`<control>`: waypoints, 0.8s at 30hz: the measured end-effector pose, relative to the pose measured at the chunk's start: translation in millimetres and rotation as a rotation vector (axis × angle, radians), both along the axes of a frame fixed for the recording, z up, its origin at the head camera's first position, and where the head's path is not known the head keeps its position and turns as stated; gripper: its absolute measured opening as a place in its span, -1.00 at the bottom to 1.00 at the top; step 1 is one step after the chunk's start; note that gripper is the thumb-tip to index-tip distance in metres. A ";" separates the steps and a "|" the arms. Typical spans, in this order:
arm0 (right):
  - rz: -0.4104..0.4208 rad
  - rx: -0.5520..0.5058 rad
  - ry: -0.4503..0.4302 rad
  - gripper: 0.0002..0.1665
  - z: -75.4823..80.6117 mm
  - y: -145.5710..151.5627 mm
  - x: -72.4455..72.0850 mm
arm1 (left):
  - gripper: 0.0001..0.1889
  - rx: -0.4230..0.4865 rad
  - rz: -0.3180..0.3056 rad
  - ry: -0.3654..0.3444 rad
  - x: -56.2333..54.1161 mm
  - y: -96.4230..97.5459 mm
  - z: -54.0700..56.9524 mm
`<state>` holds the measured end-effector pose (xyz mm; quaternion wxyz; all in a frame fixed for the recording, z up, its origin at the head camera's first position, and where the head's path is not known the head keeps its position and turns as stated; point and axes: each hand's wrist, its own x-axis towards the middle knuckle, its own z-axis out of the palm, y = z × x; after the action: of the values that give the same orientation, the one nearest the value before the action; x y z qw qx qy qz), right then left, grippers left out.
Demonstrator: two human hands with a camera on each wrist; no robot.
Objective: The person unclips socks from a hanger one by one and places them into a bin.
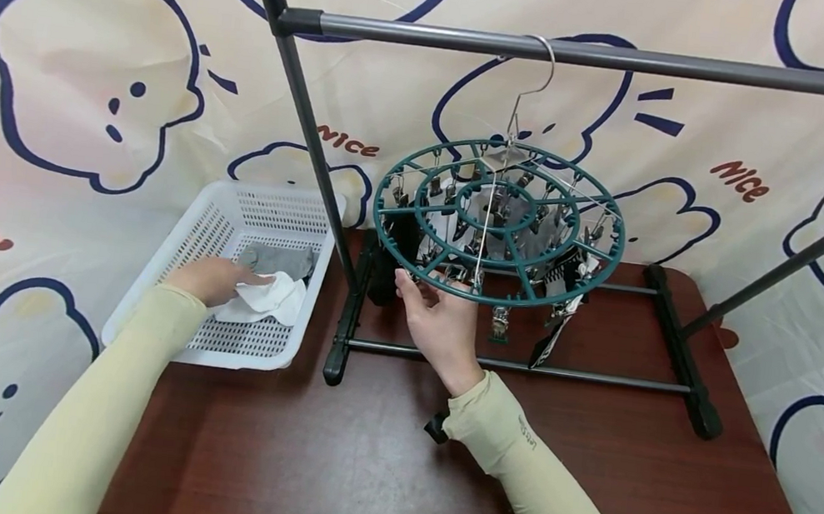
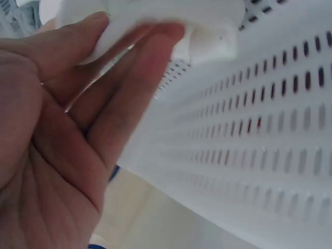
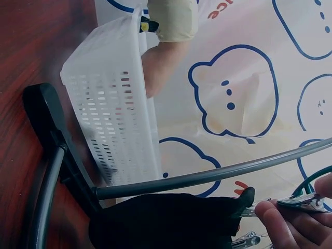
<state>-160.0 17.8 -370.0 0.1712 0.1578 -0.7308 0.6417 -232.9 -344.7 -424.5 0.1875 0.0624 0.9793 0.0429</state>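
Observation:
My left hand (image 1: 209,280) reaches into the white basket (image 1: 141,283) and pinches a white sock (image 1: 275,300) between thumb and fingers. In the left wrist view, the white fabric (image 2: 212,44) bunches at the fingertips. A grey sock (image 1: 276,259) lies in the basket behind it. My right hand (image 1: 442,327) is raised at the near rim of a round green drying hanger (image 1: 422,268). There the thumb and fingers pinch a metal clip (image 3: 301,202). Close beside this hand hangs a black sock (image 3: 166,223).
The hanger's hook (image 1: 550,66) sits over the grey bar (image 1: 420,36) of a rack on the brown table (image 1: 300,463). More clips and clothing hang below the rings, including a black-and-white piece (image 1: 552,339). The rack's left post (image 1: 312,129) stands between basket and hanger.

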 end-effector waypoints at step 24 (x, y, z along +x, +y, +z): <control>0.003 0.022 -0.004 -0.82 -30.6 3.9 -17.8 | -0.45 -0.060 0.078 -0.294 -3.8 20.3 -4.7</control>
<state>-177.7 21.7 -400.7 0.1670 0.1592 -0.7379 0.6343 -236.7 -324.4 -429.2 0.3288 0.0120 0.9439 0.0297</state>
